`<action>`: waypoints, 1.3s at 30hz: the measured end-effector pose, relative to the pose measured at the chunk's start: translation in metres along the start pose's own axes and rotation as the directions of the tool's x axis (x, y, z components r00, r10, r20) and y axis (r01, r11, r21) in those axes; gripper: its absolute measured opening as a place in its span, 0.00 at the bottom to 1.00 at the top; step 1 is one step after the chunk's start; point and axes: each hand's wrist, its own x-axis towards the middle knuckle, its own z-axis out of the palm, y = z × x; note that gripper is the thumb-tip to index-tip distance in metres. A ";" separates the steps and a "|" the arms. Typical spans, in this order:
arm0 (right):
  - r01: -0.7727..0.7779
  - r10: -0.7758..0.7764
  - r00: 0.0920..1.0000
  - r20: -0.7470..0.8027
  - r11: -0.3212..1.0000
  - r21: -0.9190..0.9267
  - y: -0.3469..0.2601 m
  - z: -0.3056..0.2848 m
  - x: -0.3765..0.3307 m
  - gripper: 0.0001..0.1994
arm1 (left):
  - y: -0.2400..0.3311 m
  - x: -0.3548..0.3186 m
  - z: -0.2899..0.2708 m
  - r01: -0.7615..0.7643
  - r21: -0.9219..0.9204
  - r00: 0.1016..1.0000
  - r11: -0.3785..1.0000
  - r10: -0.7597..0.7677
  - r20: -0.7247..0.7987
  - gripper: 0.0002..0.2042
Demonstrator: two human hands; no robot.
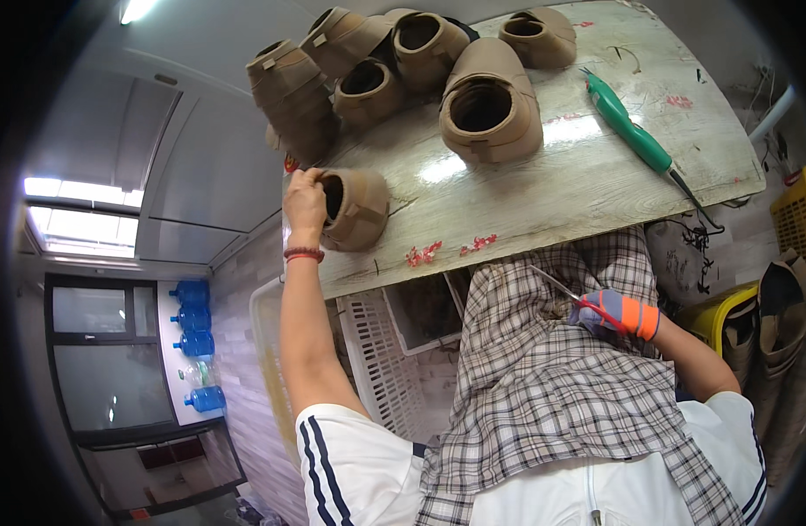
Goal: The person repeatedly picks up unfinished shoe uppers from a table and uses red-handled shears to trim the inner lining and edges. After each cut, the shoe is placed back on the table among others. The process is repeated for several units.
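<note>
No words or numbers can be read here. The bench (526, 206) has red marks (423, 254) on its top: two near the front edge and one over by the right side. They are too blurry to tell if they are letters. A little red spot (291, 164) at its left edge is too small to read.

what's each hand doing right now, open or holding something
Left hand: closed on the edge of a tan shoe.
Right hand: gloved, closed around red-handled scissors.
</note>
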 end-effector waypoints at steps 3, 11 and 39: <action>-0.319 0.337 0.940 -0.060 0.925 0.206 -0.028 0.011 -0.017 0.11 | -0.022 -0.020 -0.040 0.041 -0.388 0.972 0.921 -0.126 -0.196 0.14; -0.133 -0.036 0.921 -0.387 0.907 -0.401 -0.098 -0.017 -0.020 0.25 | -0.012 -0.120 -0.138 -0.016 -0.777 0.837 0.630 -0.416 -0.355 0.16; -0.085 -0.222 0.965 -0.136 0.224 -0.971 -0.076 0.015 0.057 0.15 | 0.188 -0.325 0.032 0.523 -0.727 0.637 -0.445 -0.363 0.680 0.22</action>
